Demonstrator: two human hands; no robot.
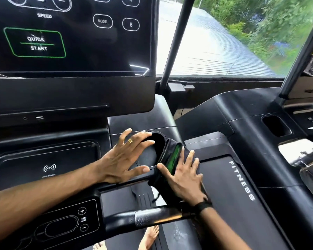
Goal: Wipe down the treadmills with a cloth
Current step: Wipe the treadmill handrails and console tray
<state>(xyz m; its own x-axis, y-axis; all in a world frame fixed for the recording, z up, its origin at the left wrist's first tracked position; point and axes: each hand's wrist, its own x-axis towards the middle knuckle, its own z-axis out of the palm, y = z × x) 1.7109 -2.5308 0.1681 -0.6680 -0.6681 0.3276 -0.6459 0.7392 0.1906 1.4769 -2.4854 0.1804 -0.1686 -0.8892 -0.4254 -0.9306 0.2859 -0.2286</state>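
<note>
The treadmill [229, 179] fills the view from the console down to the belt, and a second machine [278, 123] stands just to its right. The cloth [170, 156], dark with a green stripe, lies bunched on the right rim of the cup holder [150, 152], at the right end of the console tray. The work seems to be partway through this machine: the wiping is now at the tray and cup holder. Whether the touchscreen [70, 33] above, the wireless charging pad [49, 168] to the left, or the near handlebar [152, 216] have been wiped, I cannot tell; the handlebar shows pale specks, so it probably still needs a pass. The belt deck marked FITNESS and the neighbouring machine look like work left to do, as far as one frame allows a guess.

The left hand [123, 159] lies flat over the left part of the cup holder, fingers straight and spread, thumb out toward the cloth; it holds nothing and seems only to steady itself on the console. A ring sits on one finger. The right hand [186, 175], a dark band at its wrist, presses down on the cloth with straight, splayed fingers [190, 156], thumb along the cloth's near left edge. It pushes the cloth rather than gripping it.

Bare feet [148, 237] show on the belt at the near edge.
</note>
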